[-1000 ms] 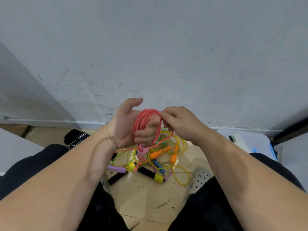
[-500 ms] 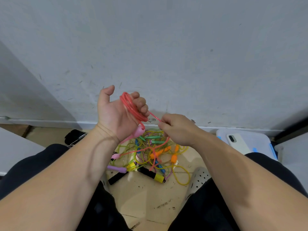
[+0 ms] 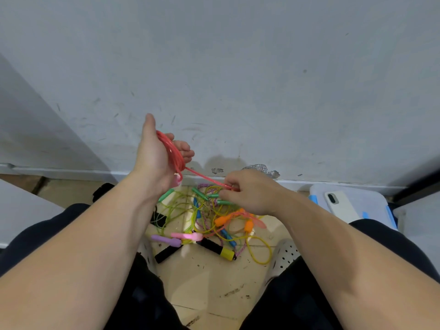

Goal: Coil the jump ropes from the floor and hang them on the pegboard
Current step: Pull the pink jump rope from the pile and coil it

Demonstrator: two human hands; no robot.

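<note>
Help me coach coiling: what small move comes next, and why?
Probably carry the right hand over the left hand for another wrap: the red jump rope is coiled round the left hand, with a straight length pinched in the right.

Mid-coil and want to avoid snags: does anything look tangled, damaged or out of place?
Yes. The loose ropes lie in one tangled heap on the floor, cords crossing each other, so they may snag. Paint is chipped low on the wall. A phone lies on a bin lid, unrelated to the job.

red rope, yellow-capped black handle, orange handles, grey scuffed wall.
</note>
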